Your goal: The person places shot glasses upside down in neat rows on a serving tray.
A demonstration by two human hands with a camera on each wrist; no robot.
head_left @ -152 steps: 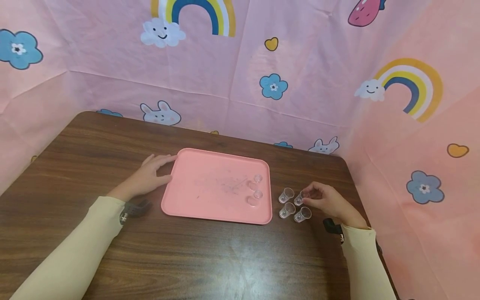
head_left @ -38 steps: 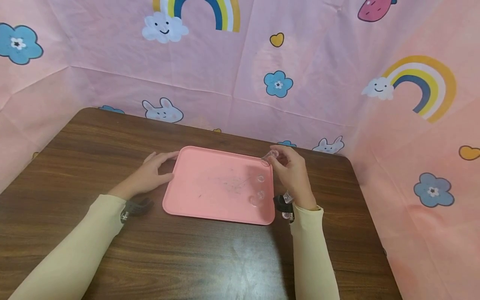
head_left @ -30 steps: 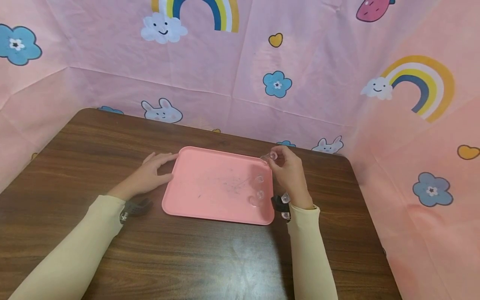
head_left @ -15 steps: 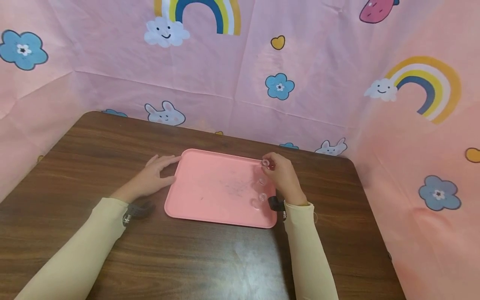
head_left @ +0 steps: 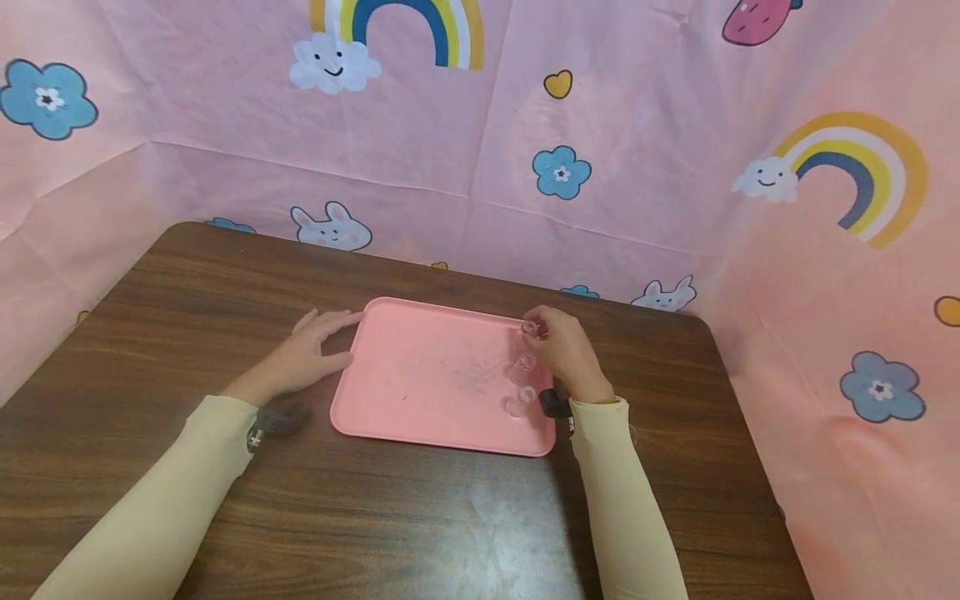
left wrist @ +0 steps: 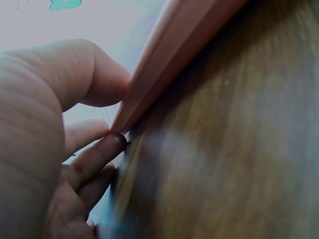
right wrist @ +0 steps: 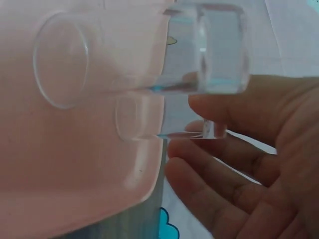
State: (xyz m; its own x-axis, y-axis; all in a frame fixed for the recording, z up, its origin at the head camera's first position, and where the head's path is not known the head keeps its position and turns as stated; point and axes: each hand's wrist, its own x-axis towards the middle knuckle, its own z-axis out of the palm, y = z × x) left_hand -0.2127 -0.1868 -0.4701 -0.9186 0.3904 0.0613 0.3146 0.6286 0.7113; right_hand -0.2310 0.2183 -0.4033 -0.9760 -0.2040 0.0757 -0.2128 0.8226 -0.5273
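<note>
My right hand (head_left: pixel 564 346) pinches the base of a small clear shot glass (head_left: pixel 529 328) at the far right corner of the pink tray (head_left: pixel 435 445). That glass stands mouth down, and the right wrist view shows thumb and fingertips around its base (right wrist: pixel 215 129). Nearer me, a second upturned shot glass (head_left: pixel 527 362) and a third shot glass (head_left: pixel 528 395) stand in a row along the tray's right side. My left hand (head_left: pixel 298 357) rests against the tray's left edge, fingers spread; in the left wrist view its thumb (left wrist: pixel 107 84) and a fingertip touch the tray's side wall (left wrist: pixel 164 59).
The brown wooden table (head_left: pixel 420 525) extends around the tray. Patterned pink cloth (head_left: pixel 420 150) hangs behind it and at both sides. A faint clear rim (head_left: pixel 633 433) shows beside my right sleeve (head_left: pixel 622 492), which covers most of that spot.
My right hand has taken a shot glass from the group right of the tray, turned it over and lowered it at the far right corner. The left hand keeps its place.
</note>
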